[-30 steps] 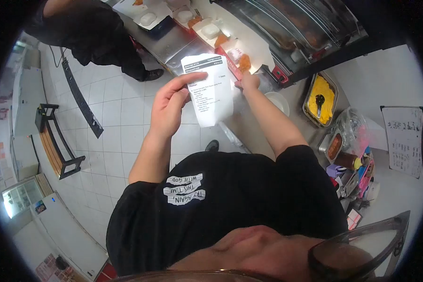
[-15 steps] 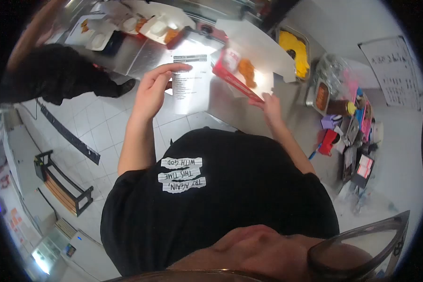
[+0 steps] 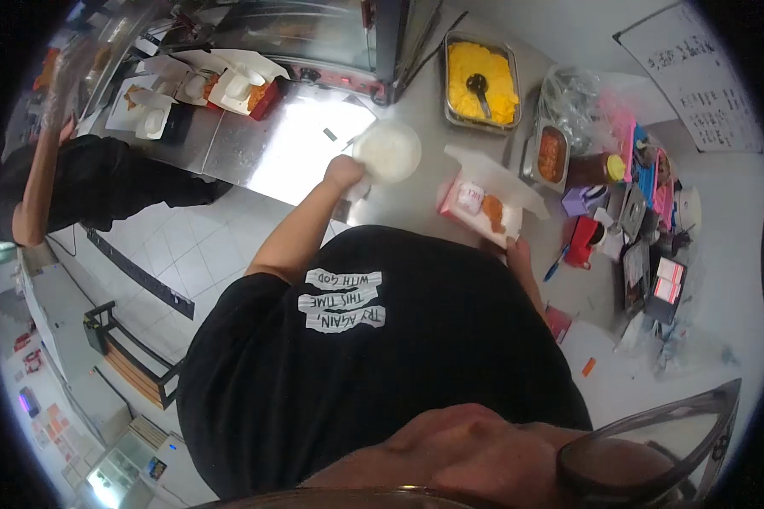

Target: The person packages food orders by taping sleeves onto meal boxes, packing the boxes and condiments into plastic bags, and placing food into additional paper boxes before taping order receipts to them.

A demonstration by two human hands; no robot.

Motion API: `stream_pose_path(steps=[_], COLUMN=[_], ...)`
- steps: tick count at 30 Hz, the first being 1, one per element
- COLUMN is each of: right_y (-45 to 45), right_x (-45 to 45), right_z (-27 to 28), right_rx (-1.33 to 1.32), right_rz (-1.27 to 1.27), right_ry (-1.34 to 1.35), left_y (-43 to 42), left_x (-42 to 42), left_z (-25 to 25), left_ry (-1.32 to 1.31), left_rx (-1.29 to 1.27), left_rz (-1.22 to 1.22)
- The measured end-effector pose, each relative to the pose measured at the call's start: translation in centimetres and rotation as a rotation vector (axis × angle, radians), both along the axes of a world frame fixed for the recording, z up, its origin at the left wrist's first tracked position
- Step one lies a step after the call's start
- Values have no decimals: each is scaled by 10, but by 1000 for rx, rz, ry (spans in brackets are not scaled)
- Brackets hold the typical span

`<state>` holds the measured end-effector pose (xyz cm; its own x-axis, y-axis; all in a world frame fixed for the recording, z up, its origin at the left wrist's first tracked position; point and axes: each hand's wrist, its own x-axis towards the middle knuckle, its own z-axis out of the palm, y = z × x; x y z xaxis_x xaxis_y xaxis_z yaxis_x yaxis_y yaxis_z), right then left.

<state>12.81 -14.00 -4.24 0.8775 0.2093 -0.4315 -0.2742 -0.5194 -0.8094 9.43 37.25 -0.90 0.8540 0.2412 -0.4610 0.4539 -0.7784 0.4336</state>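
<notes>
My left hand (image 3: 345, 172) is closed at the near-left rim of a round, whitish tub (image 3: 390, 151), slightly blurred; its fingertips are partly hidden. Something pale shows just below that hand. To the right, my right hand (image 3: 519, 254) grips the near corner of an open takeaway box (image 3: 457, 209), red outside and white inside. In the box lie a white wrapped bundle with red print (image 3: 470, 198) and a piece of orange-brown fried food (image 3: 493, 216). The box's lid (image 3: 505, 180) stands raised on the far side.
A metal pan of yellow food (image 3: 471, 64) with a black spoon sits at the back. Several open food boxes (image 3: 229, 85) stand back left, near a person in black (image 3: 136, 170). On the right are a reddish-food tray (image 3: 553, 153), a yellow-capped bottle (image 3: 598, 169) and clutter.
The printed paper has left my left hand, which is now at the round tub. My right hand has brought the box nearer my body and lower. The view has shifted.
</notes>
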Motion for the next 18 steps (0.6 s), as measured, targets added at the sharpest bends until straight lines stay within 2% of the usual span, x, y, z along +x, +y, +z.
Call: stream_pose_path(steps=[3, 6, 7, 8, 10, 13, 16, 17, 18], right_y=[-1, 10, 17, 26, 45, 85, 97, 129, 148], right_x=[17, 36, 38, 43, 49, 56, 70, 58, 54], right_z=[-13, 4, 2, 4, 15, 9, -62, -1, 19], right_rx=[-28, -48, 103, 74, 8, -96, -108, 15, 32], right_rz=[32, 140, 160, 188, 227, 222, 248, 65, -168], right_ry=[-10, 32, -70, -38, 18, -99, -97, 58, 33], left_y=[3, 23, 30, 38, 54, 68, 103, 117, 127], left_x=[-17, -25, -19, -12, 1, 10, -6, -11, -18], left_z=[4, 23, 24, 21, 15, 22, 23, 43, 68], left_ry=[-20, -88, -29, -13, 12, 48, 67, 69, 77], left_rx=[38, -37, 1, -7, -33, -52, -220, -299, -382], left_rz=[190, 400, 458, 486, 526, 527, 442, 453, 467])
